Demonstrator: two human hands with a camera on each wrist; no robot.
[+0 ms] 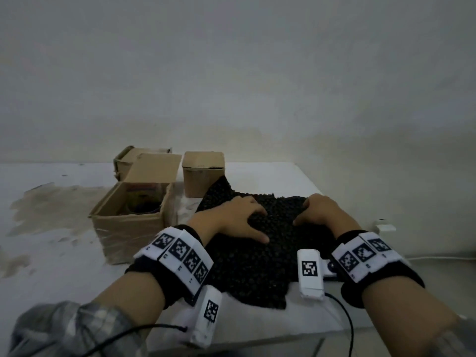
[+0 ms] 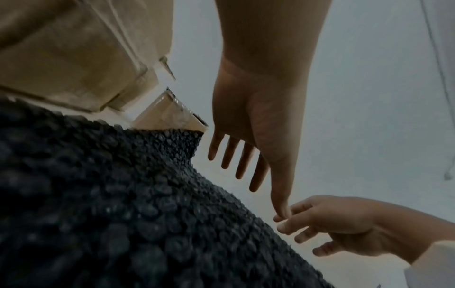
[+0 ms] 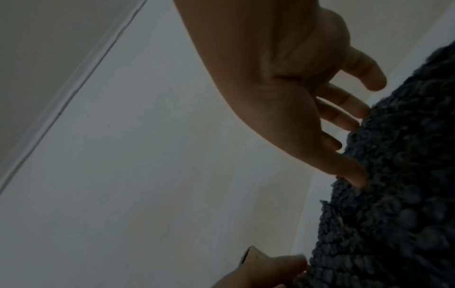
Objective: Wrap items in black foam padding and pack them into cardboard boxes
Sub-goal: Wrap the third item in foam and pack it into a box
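Note:
A sheet of black bumpy foam padding (image 1: 247, 264) lies spread on the white table, humped up at its far part. My left hand (image 1: 237, 217) rests on the hump's left side with its fingers spread. My right hand (image 1: 319, 211) rests on the right side, thumb pointing inward. In the left wrist view the left hand (image 2: 246, 140) has straight fingers beside the foam (image 2: 110, 194). In the right wrist view the right hand (image 3: 315, 117) touches the foam (image 3: 406, 185) with its fingertips. Whatever is under the hump is hidden.
An open cardboard box (image 1: 128, 222) with something inside stands left of the foam. A small closed box (image 1: 203, 173) stands behind the foam, and another box (image 1: 126, 157) is farther back left. The table (image 1: 283, 176) meets the wall behind; a white cable (image 1: 438, 258) runs at right.

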